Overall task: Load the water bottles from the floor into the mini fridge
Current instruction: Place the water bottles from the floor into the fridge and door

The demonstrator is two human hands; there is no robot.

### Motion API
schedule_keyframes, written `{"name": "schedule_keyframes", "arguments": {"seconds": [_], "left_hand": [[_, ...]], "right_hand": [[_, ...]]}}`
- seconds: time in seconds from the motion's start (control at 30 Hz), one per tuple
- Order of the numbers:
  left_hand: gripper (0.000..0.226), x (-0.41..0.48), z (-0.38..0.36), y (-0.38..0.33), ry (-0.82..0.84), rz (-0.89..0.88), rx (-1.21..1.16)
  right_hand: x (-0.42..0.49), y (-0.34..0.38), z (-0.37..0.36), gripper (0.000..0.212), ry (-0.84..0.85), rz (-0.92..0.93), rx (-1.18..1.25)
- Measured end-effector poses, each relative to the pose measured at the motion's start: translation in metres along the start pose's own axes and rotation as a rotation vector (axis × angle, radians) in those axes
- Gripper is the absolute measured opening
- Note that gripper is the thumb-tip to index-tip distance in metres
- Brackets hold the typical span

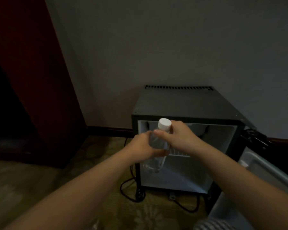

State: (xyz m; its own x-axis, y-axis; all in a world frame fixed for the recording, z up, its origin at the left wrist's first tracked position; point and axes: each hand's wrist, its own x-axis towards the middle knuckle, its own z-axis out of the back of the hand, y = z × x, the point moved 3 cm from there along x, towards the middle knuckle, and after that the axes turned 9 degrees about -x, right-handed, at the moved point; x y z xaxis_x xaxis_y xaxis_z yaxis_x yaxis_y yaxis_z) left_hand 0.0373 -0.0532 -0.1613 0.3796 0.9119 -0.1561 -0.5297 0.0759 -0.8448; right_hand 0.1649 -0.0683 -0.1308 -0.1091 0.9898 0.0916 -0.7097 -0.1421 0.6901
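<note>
Main worry here is the handover. Both hands are wrapped round one water bottle (156, 145): the left hand (140, 146) curls round its middle from the left, and the right hand (179, 138) grips just under the cap (164, 123). If one lets go before the other has it properly, I reckon that slick clear plastic slides straight down to the floor (32, 180).

The bottle sits up in the air, right in front of the open mini fridge (186, 103), cap up and tilted a bit, not inside yet. Its base hangs below the left hand, close to the fridge's left frame, so a careless push forward could knock it there or on the wire shelf (178, 152) just behind the hands.

Thin walls too, so squeezing hard would probably dent it.

Stuff-wise:
- the bottle is see-through and smooth, with a white ridged-looking cap
- the fridge is a dark boxy metal thing with a pale lining
- its door (264, 166) swings open off to the right of the right arm
- a black cable (130, 188) loops on patterned carpet under the left forearm
</note>
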Motion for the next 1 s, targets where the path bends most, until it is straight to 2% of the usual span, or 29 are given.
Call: {"name": "schedule_keyframes", "arguments": {"seconds": [0.1, 0.2, 0.3, 0.4, 0.5, 0.57, 0.67, 0.8, 1.0], "left_hand": [[0.062, 0.025, -0.020, 0.004, 0.122, 0.041, 0.057], [0.065, 0.050, -0.036, 0.016, 0.215, 0.093, 0.088], [0.064, 0.073, -0.052, 0.033, 0.299, 0.143, 0.136], [0.051, 0.089, -0.068, 0.049, 0.426, 0.189, 0.165], [0.055, 0.102, -0.080, 0.069, 0.511, 0.247, 0.249], [0.049, 0.110, -0.088, 0.086, 0.542, 0.289, 0.255], [0.039, 0.123, -0.103, 0.110, 0.514, 0.321, 0.230], [0.038, 0.136, -0.117, 0.137, 0.454, 0.353, 0.128], [0.042, 0.150, -0.126, 0.170, 0.286, 0.570, -0.297]], "right_hand": [[0.007, -0.036, -0.004, 0.023, -0.021, -0.054, 0.057], [0.017, -0.069, -0.011, 0.014, -0.041, -0.096, 0.051], [0.024, -0.099, -0.025, 0.018, -0.042, -0.125, 0.056], [0.031, -0.130, -0.047, 0.023, -0.005, -0.191, 0.065], [0.038, -0.159, -0.071, 0.017, 0.030, -0.250, 0.082], [0.042, -0.176, -0.087, 0.016, 0.053, -0.270, 0.071], [0.049, -0.200, -0.111, 0.021, 0.071, -0.323, 0.048], [0.058, -0.224, -0.140, 0.026, 0.096, -0.370, 0.093], [0.074, -0.250, -0.166, 0.037, 0.047, -0.429, 0.014]]}}
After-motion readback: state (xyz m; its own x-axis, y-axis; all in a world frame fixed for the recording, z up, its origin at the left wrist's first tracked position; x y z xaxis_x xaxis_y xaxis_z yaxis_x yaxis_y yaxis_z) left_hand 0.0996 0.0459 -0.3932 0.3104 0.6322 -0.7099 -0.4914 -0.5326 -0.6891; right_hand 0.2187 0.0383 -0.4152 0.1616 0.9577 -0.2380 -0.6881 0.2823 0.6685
